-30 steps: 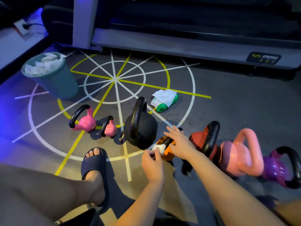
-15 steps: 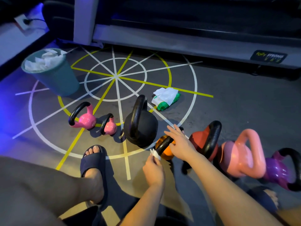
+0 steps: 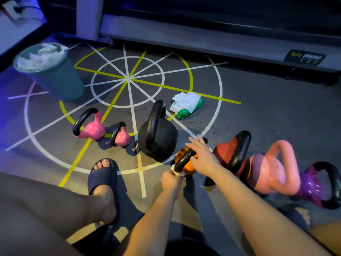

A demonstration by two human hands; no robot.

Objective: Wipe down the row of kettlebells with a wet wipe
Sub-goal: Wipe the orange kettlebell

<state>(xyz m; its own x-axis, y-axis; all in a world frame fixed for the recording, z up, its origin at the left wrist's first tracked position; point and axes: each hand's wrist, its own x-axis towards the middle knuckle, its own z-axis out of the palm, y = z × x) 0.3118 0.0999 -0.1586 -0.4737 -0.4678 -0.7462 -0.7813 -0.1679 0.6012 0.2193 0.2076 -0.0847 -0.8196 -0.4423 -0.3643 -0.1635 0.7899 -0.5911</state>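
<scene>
So the left hand (image 3: pixel 171 182) was pinched tight round a scrunched wipe (image 3: pixel 178 173), pressing it on the low end of the handle of the orange bell (image 3: pixel 188 167). That bell sat on the floor mid-row, between the black bell (image 3: pixel 157 139) and the red bell (image 3: pixel 222 151). The right hand (image 3: pixel 203 159) lay over the top of the same handle with its fingers mostly straight and spread. To me it looked more like steadying than gripping. Progress-wise, there were seven bells in the row and orange was fourth from the left, so I'd call it roughly halfway. I honestly couldn't tell which ones were already clean, since that light showed no wet sheen I'd trust. If the order ran left to right, the big pink bell (image 3: pixel 92 129), small pink bell (image 3: pixel 121 138) and black were done, with red, the salmon bell (image 3: pixel 273 169) and the purple bell (image 3: pixel 311 185) left. Flip that if it ran the other way. The pack (image 3: pixel 186 107) lay behind the row with sheets poking out, and the bin (image 3: pixel 60 82) was stuffed with crumpled white stuff.
</scene>
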